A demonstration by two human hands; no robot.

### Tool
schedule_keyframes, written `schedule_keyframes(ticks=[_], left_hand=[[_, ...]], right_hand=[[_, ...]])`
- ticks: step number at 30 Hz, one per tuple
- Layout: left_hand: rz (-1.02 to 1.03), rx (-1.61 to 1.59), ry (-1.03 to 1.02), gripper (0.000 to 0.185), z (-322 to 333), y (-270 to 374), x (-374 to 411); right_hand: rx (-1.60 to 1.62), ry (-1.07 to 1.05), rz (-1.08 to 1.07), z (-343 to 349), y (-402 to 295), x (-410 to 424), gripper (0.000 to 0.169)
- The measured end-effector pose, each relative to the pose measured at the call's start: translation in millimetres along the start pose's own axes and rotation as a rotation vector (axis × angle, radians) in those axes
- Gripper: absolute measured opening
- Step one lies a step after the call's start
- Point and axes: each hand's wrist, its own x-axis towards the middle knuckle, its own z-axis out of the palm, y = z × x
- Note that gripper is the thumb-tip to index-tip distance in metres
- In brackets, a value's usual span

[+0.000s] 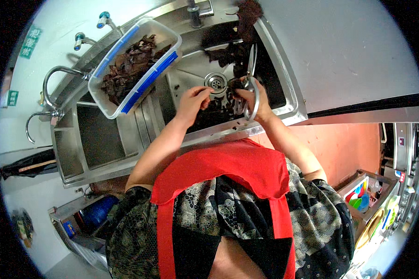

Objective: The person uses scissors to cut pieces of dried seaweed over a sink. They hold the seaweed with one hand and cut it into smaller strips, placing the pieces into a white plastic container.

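Note:
My right hand grips a pair of metal scissors by the handles, its blades pointing to the far side of the sink. Dark, wet, leafy food pieces lie in the right basin around and beyond the scissors. Over the near side of the drain is my left hand, its fingers curled and thumb and forefinger close together. Whether a small scrap sits between them is too small to tell. A clear plastic box with blue side clips holds more brown pieces, to the left of my hands.
The box straddles the divider of a steel double sink. A dark clump lies on the far rim, near a black faucet. Curved taps stand at the left. A grey surface adjoins the sink at right.

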Motion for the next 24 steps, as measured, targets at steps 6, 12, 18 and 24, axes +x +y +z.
schedule_keyframes(ticks=[6,12,18,24], left_hand=[[0.180,0.394,0.242,0.031,15.1,19.4,-30.1],[0.104,-0.139,0.143,0.012,39.3,26.3,-25.4],[-0.044,-0.675,-0.264,0.015,25.9,24.4,-28.6],[0.197,-0.123,0.243,0.010,55.7,29.9,-38.8]], right_hand=[[-0.381,-0.080,-0.146,9.4,-15.0,-13.9,0.038],[-0.362,-0.120,-0.211,24.2,-18.4,-29.3,0.035],[0.093,-0.130,-0.039,12.8,-49.8,-42.5,0.031],[-0.187,-0.097,-0.127,9.9,-60.9,-53.8,0.035]])
